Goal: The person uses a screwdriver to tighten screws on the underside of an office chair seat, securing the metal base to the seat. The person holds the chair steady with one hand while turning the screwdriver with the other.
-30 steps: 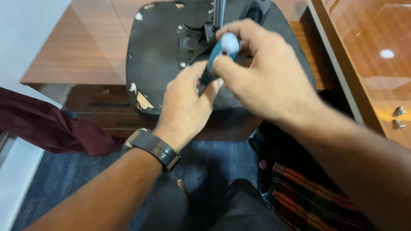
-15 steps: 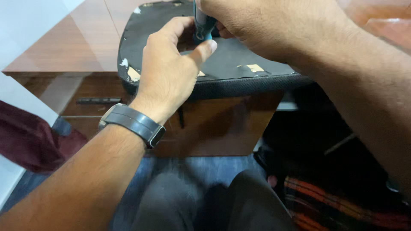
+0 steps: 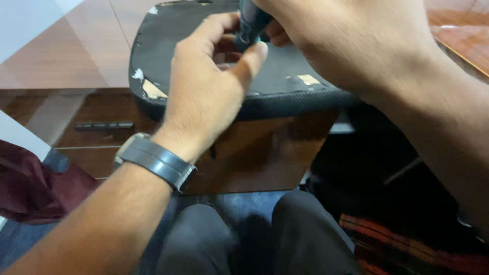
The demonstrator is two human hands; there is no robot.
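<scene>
Gripping the teal tool handle with both hands, we work at the top of the head view: our right hand is wrapped around it from above, while our left hand pinches its lower part between thumb and fingers. What kind of tool it is we cannot tell, since most of it is hidden. It stands over the black seat pad, worn at its edge, lying on a wooden desk. A grey watch sits on our left wrist.
</scene>
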